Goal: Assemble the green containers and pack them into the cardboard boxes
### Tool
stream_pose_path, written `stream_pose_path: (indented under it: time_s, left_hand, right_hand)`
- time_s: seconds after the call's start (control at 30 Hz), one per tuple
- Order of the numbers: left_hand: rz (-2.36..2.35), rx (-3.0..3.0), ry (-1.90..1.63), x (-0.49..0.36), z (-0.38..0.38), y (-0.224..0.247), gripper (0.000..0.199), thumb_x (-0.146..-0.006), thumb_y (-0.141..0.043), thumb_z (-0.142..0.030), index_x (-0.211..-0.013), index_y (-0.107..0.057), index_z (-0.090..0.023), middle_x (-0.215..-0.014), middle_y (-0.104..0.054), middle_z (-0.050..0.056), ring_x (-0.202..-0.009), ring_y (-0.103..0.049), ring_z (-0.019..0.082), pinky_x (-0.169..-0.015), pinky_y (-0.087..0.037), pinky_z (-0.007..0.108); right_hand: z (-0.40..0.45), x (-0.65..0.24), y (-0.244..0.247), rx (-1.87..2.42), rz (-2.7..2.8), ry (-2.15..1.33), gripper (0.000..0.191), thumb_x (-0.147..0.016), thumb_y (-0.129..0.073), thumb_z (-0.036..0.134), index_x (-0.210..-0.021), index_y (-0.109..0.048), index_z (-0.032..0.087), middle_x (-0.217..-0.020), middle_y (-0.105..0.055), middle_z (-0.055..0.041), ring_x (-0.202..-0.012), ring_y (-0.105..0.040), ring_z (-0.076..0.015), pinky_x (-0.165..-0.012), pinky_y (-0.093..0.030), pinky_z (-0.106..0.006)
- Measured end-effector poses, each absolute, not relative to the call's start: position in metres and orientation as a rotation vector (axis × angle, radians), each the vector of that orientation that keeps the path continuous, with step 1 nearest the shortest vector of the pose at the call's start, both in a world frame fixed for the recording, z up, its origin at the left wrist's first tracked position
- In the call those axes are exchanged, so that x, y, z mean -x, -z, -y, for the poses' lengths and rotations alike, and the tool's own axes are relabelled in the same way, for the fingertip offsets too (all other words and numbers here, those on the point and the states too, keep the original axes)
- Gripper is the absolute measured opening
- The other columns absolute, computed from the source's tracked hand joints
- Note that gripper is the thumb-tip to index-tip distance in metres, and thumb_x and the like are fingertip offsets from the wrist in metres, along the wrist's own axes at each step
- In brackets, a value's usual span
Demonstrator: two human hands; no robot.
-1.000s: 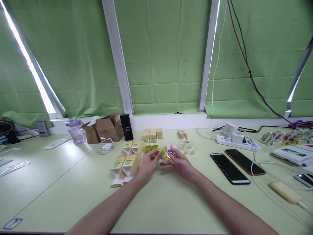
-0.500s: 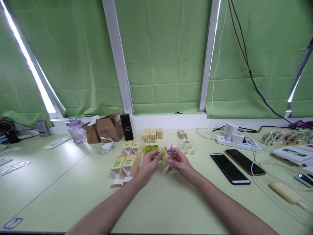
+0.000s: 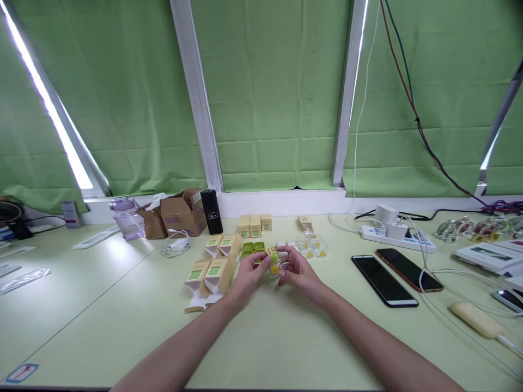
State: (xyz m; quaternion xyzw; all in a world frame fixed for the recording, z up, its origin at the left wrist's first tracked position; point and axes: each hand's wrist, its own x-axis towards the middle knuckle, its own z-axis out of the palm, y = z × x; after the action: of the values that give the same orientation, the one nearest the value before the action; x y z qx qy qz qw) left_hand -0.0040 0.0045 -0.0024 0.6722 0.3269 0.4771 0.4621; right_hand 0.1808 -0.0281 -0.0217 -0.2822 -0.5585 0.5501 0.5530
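Hands (image 3: 248, 276) at yellow-marked clear bottle (image 3: 274, 269); black container (image 3: 210, 202), lettering (image 3: 212, 216) illegible.

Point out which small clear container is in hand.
The green-topped container, gripped by the left hand with the right hand at its side; the other clear containers sit grouped on the table beyond the right hand, without green tops.

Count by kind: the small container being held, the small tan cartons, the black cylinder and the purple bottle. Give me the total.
Held container: 1
Small tan cartons in sight: 8
Black cylinder: 1
Purple bottle: 1
Total: 11
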Motion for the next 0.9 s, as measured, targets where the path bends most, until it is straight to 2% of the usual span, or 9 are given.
stream_pose_path:
  time_s: [0.33, 0.5, 0.73, 0.9]
  left_hand:
    - [-0.863, -1.698, -1.162, 0.004, -0.006, 0.003, 0.051, -0.085, -0.071, -0.062, -0.096, -0.077, -0.012, -0.095, -0.076, 0.012, -0.088, -0.069, 0.025, -0.077, -0.052, 0.032]
    - [-0.894, -1.69, -1.189, 0.003, -0.009, 0.005, 0.059, -0.085, -0.069, -0.065, -0.111, -0.075, -0.013, -0.112, -0.076, 0.016, -0.1, -0.07, 0.029, -0.085, -0.055, 0.037]
    - [-0.87, -1.659, -1.234, 0.004, -0.006, 0.004, 0.058, -0.087, -0.068, -0.063, -0.123, -0.067, -0.017, -0.107, -0.072, 0.011, -0.097, -0.069, 0.025, -0.083, -0.055, 0.035]
    - [-0.844, -1.721, -1.236, 0.005, -0.004, 0.005, 0.057, -0.084, -0.074, -0.055, -0.127, -0.061, -0.019, -0.112, -0.069, 0.011, -0.111, -0.065, 0.027, -0.091, -0.052, 0.038]
  right_hand:
    - [0.028, -0.18, 0.023, 0.67, 1.32, -1.31, 0.062, -0.076, -0.088, 0.041, -0.126, -0.054, 0.03, -0.102, -0.057, -0.0007, -0.084, -0.065, -0.017, -0.074, -0.063, -0.039]
    - [0.031, -0.178, 0.019, 0.649, 1.263, -1.345, 0.061, -0.075, -0.089, 0.041, -0.124, -0.055, 0.031, -0.101, -0.059, -0.0003, -0.089, -0.067, -0.0181, -0.08, -0.063, -0.041]
    - [0.034, -0.179, 0.012, 0.617, 1.173, -1.356, 0.057, -0.075, -0.089, 0.04, -0.121, -0.057, 0.032, -0.103, -0.061, -0.0003, -0.095, -0.07, -0.0199, -0.088, -0.062, -0.044]
    - [0.035, -0.18, 0.01, 0.619, 1.126, -1.339, 0.056, -0.075, -0.089, 0.039, -0.121, -0.057, 0.032, -0.101, -0.061, 0.0005, -0.093, -0.07, -0.0196, -0.091, -0.061, -0.048]
